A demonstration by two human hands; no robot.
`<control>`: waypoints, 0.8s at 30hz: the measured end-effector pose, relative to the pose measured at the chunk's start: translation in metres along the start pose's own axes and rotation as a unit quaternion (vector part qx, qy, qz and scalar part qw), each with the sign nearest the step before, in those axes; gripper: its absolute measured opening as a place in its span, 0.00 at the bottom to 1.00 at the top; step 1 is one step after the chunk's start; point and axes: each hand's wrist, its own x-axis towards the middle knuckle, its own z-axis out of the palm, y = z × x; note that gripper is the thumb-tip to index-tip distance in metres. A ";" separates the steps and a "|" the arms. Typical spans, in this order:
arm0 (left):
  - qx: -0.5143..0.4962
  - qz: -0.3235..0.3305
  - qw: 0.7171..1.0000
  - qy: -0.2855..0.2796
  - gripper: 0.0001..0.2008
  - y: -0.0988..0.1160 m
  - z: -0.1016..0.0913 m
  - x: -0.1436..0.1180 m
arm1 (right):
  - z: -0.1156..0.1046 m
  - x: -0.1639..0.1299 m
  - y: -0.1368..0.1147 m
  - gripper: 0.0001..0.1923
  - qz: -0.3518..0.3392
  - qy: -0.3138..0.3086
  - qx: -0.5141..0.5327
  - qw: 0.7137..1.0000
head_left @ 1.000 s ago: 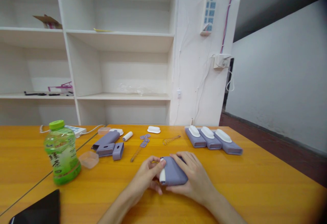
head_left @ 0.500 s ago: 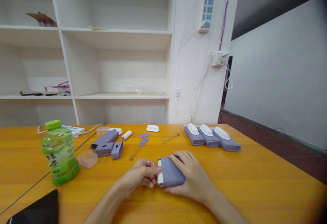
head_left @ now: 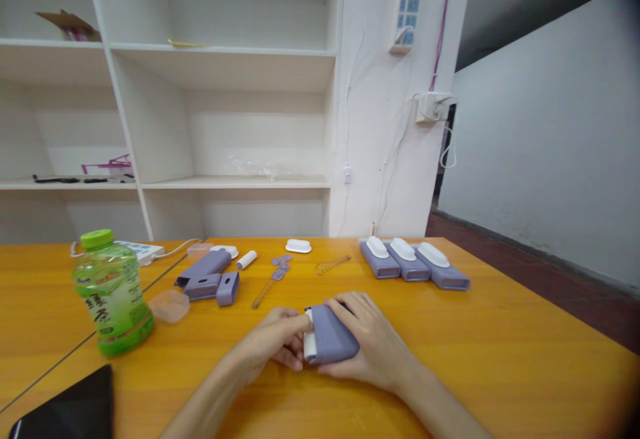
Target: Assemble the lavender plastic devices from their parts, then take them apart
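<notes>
A purple housing (head_left: 331, 337) lies on the orange table (head_left: 490, 352) in front of me, with a white roller (head_left: 310, 343) showing at its left end. My right hand (head_left: 373, 342) wraps over the housing from the right and grips it. My left hand (head_left: 277, 343) presses its fingertips against the white roller at the open end. Three finished purple units with white caps (head_left: 413, 263) sit in a row at the back right.
Loose purple parts (head_left: 210, 279), a white roller (head_left: 247, 259), a white cap (head_left: 299, 246), two coil springs (head_left: 333, 265) and small purple clips (head_left: 281, 266) lie behind my hands. A green bottle (head_left: 113, 295), a clear cup (head_left: 171, 305), a power strip (head_left: 137, 251) and a dark tablet (head_left: 70, 412) are at the left.
My left hand has drawn in, pushing the white roller deeper into the purple housing. The view has shifted slightly; my right hand keeps its grip.
</notes>
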 end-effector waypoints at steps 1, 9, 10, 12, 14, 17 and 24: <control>0.003 0.002 1.000 0.003 0.16 -0.001 0.000 0.000 | 0.000 0.000 -0.001 0.42 0.000 -0.001 0.001 1.000; 0.007 0.023 0.999 0.030 0.17 -0.002 0.008 0.001 | 0.004 0.000 -0.001 0.42 0.012 -0.001 -0.021 1.000; 0.006 0.021 0.999 0.039 0.17 -0.001 0.009 0.000 | 0.004 0.000 0.001 0.42 0.014 0.001 -0.024 1.000; -0.005 0.020 0.998 0.060 0.16 0.003 0.009 -0.002 | 0.006 -0.001 0.005 0.43 0.020 0.007 -0.030 0.999; -0.034 0.032 0.996 0.079 0.15 0.007 0.008 -0.005 | 0.006 -0.003 0.010 0.42 0.031 0.017 -0.037 0.999; -0.083 0.034 0.992 0.085 0.16 0.011 0.009 -0.009 | 0.005 -0.005 0.014 0.42 0.034 0.025 -0.036 0.998; -0.079 0.044 0.994 0.068 0.18 0.002 0.014 0.000 | 0.008 -0.004 0.012 0.41 0.035 0.030 -0.033 0.998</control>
